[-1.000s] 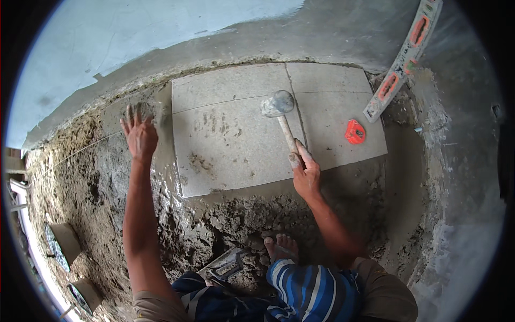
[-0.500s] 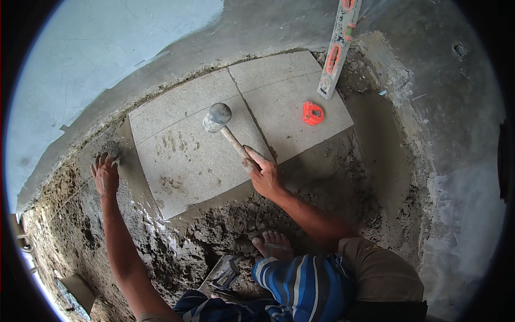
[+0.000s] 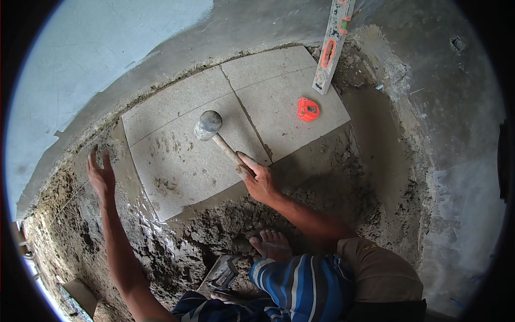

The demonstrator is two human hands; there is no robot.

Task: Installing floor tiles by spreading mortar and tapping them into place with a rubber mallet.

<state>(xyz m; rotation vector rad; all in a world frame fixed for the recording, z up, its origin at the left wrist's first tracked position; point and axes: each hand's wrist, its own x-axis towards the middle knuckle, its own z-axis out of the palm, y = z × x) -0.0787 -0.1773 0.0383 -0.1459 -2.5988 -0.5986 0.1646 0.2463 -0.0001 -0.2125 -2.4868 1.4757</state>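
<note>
My right hand (image 3: pixel 259 181) is closed around the wooden handle of a rubber mallet (image 3: pixel 227 147). The mallet's grey-black head is over the left floor tile (image 3: pixel 177 161), a pale grey slab with muddy smears; whether it touches the tile I cannot tell. Beyond a dark joint, the right floor tile (image 3: pixel 292 115) carries an orange tape measure (image 3: pixel 308 109). My left hand (image 3: pixel 101 174), fingers apart and holding nothing, is raised left of the left tile, above wet mortar.
A spirit level (image 3: pixel 331 51) leans with its lower end at the right tile's far corner. Rough mortar (image 3: pixel 225 231) surrounds my bare foot (image 3: pixel 271 244), with a trowel (image 3: pixel 219 275) lying close by. A bucket-like container (image 3: pixel 79 298) stands at lower left. Partly painted wall (image 3: pixel 257 27) borders the tiles.
My left hand has lifted off the mortar at the tile's left side and its fingers have spread. The mallet has shifted slightly left and nearer in the view.
</note>
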